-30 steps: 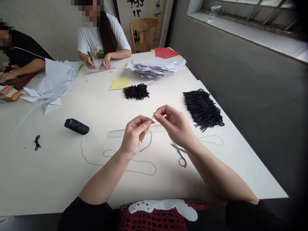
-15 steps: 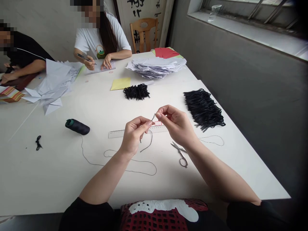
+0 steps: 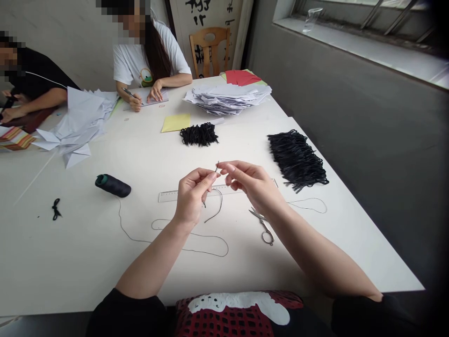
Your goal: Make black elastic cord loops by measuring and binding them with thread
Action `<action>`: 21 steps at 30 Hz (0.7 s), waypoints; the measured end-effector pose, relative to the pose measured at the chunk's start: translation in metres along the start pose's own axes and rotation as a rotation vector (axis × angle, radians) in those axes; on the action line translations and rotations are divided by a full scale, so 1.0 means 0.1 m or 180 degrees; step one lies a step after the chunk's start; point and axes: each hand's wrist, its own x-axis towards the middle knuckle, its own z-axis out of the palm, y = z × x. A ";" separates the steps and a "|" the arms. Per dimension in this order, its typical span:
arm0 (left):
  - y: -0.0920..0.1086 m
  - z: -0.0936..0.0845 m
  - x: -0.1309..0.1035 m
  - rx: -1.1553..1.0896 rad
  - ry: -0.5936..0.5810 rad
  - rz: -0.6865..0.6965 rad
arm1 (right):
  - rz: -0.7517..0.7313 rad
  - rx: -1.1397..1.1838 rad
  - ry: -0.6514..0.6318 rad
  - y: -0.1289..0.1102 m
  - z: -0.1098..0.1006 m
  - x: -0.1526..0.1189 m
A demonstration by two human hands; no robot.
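Thin dark cord [image 3: 221, 201]: one end up between my fingertips, the rest curving down beneath my hands, over the white table [image 3: 87, 271]. Clock read from that pinch, 12 being straight away from me.

My left hand [image 3: 192, 194]: thumb and forefinger closed on the cord. My right hand [image 3: 256, 185], at 3, just beside: fingers loosely bent, forefinger reaching to the cord's tip, thumb a little apart. Cannot tell whether it has hold of the tip.

Clear plastic ruler [image 3: 168, 195] lies behind both hands, running 9 to 3. Silver metal scissors [image 3: 267, 236] at 4, near my right wrist. Dark thread spool [image 3: 114, 186] at 9, on its side; its thin thread [image 3: 228, 248] loops round to 6.

Farther out: small bundle of black loops [image 3: 199, 134] at 11, larger bundle of black loops [image 3: 298, 159] between 2 and 3, white paper stack [image 3: 228, 98] at 12.
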 end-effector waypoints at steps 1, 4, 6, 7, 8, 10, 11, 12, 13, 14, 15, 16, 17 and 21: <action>-0.01 0.00 0.00 0.0032 0.0000 -0.0008 | 0.0025 0.0017 -0.0031 0.01 0.01 0.00; -0.03 -0.01 0.00 0.0200 -0.0048 0.0002 | -0.0153 -0.0159 -0.0010 0.04 0.04 -0.01; -0.05 -0.01 0.00 0.0310 -0.0081 0.0062 | -0.0305 -0.0287 -0.0009 0.05 0.05 -0.01; -0.05 -0.01 0.00 0.0343 -0.0097 0.0089 | -0.0358 -0.0328 -0.0015 0.06 0.04 -0.02; -0.05 -0.01 -0.01 0.0359 -0.0114 0.0108 | -0.0399 -0.0345 -0.0019 0.06 0.04 -0.02; -0.04 -0.01 -0.01 0.0367 -0.0152 0.0117 | -0.0431 -0.0308 -0.0033 0.05 0.04 -0.02; -0.04 -0.01 -0.01 0.0372 -0.0164 0.0106 | -0.0421 -0.0262 -0.0044 0.05 0.04 -0.03; -0.03 0.00 -0.02 0.0382 -0.0171 0.0089 | -0.0396 -0.0210 -0.0053 0.04 0.04 -0.03; -0.03 0.00 -0.02 0.0393 -0.0171 0.0070 | -0.0362 -0.0161 -0.0052 0.03 0.04 -0.03; -0.02 0.00 -0.02 0.0405 -0.0168 0.0047 | -0.0324 -0.0130 -0.0047 0.03 0.04 -0.03; -0.02 0.00 -0.02 0.0411 -0.0164 0.0025 | -0.0299 -0.0120 -0.0039 0.02 0.04 -0.03; -0.02 0.00 -0.02 0.0411 -0.0167 0.0006 | -0.0290 -0.0135 -0.0034 0.02 0.03 -0.02; -0.02 0.00 -0.03 0.0401 -0.0179 -0.0019 | -0.0302 -0.0169 -0.0030 0.01 0.03 -0.02; -0.02 0.01 -0.03 0.0186 -0.0290 -0.0252 | -0.0281 -0.0158 -0.0027 0.01 0.00 0.00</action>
